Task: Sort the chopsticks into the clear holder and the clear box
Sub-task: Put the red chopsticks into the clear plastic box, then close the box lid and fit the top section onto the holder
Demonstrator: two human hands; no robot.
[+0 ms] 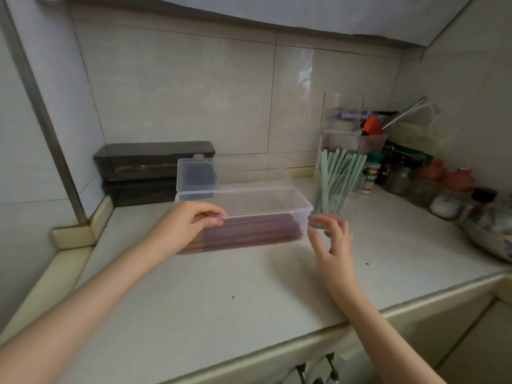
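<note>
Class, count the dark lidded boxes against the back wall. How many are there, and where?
2: one dark box stacked on another, at the counter's back-left corner behind the clear box. Others may be hidden.

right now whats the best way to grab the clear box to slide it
Grip the clear box at its two short ends, from the sides. It is long and low, its hinged lid stands open at the back, and the hands already flank it: left hand on the front rim, right hand open by the right end.

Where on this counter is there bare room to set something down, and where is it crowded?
Bare counter runs from the clear box to the front edge, between the left hand and right hand. The right corner is crowded: spice jars and clear holder of green chopsticks.
</note>
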